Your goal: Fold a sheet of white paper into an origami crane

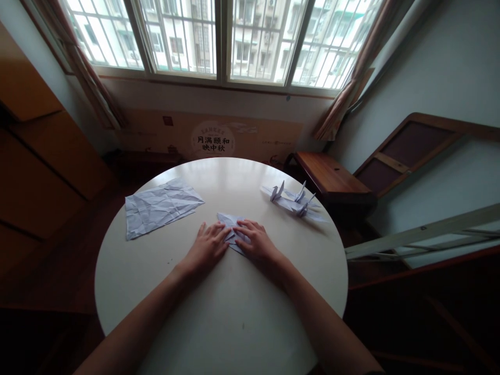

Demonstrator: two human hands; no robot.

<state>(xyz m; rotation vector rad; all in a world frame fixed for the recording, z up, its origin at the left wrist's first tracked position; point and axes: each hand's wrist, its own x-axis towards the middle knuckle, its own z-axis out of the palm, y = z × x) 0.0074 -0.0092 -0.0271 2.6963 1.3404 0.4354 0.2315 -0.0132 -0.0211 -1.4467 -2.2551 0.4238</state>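
A partly folded sheet of pale paper (230,220) lies flat in the middle of the round white table (187,323). My left hand (211,239) rests on its left side, fingers spread over the paper. From the right, my right hand (255,240) presses on the same sheet with its fingers stretched out. Both hands cover much of the paper, so its full shape is hidden. Several folded paper cranes (299,200) stand close together at the table's right side. Creased sheets of paper (162,205) lie at the left.
Beyond the table's right edge stands a brown wooden bench (332,174). A printed cardboard panel (269,138) leans below the barred window (179,36). An orange-brown cabinet (35,172) is on the left. A pale metal rail (422,232) runs along the right.
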